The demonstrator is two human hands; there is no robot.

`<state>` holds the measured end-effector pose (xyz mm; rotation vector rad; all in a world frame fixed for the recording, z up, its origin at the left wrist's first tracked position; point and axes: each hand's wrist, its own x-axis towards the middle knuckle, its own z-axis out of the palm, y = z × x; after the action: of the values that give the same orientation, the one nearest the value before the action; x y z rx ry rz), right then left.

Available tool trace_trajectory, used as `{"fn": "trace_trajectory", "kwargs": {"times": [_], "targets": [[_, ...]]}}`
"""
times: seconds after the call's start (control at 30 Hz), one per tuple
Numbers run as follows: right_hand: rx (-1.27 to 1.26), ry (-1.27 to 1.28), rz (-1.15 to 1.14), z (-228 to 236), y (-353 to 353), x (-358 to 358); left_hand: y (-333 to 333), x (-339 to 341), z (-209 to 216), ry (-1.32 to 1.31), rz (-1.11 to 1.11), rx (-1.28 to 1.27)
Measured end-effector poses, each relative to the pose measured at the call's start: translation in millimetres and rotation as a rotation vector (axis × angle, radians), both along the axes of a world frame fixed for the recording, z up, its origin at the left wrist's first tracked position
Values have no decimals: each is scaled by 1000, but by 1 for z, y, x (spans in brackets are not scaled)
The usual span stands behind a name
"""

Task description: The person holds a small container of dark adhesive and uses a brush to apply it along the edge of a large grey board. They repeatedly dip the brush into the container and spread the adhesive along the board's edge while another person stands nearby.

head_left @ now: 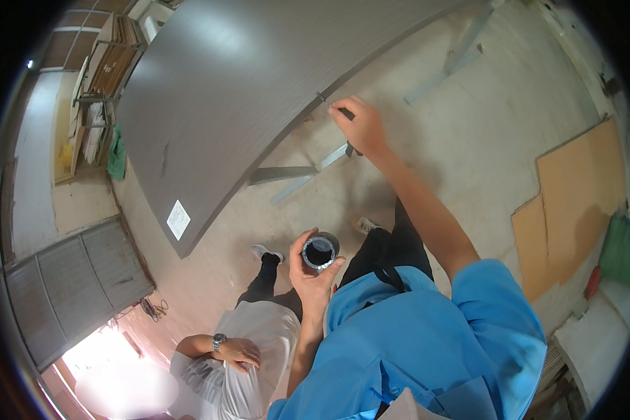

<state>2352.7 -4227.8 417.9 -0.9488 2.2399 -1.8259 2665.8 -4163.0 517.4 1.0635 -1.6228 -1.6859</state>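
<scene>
My left hand (311,278) is wrapped round a small open pot (336,243) with a smeared pale rim and dark contents, held upright in front of my body. With my arm stretched forward, my right hand (360,129) pinches a thin dark tool (321,98) between thumb and fingers. Its narrow tip meets the near edge of a large dark grey wood-grain panel (217,91). The tool's kind is too small to make out. A white label (178,220) is stuck on the panel's near left corner.
Metal trestle legs (294,183) stand under the panel. Close on my left is a co-worker in a white shirt (255,336), wearing a wristwatch (219,341). Brown sheets (574,203) lie on the floor at right. Shelves of boards (112,56) stand at far left.
</scene>
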Motion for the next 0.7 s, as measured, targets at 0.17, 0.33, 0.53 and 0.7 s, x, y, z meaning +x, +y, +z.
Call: {"fn": "trace_trajectory", "kwargs": {"times": [0.17, 0.33, 0.53, 0.7], "targets": [[-45, -28, -145, 4, 13, -34, 4, -2, 1, 17, -19, 26], [-46, 63, 11, 1, 9, -10, 0, -7, 1, 4, -49, 12], [-4, -66, -62, -5, 5, -20, 3, -14, 6, 19, -48, 13], [-57, -151, -237, 2, 24, -67, 4, -16, 7, -39, -68, -3]]}}
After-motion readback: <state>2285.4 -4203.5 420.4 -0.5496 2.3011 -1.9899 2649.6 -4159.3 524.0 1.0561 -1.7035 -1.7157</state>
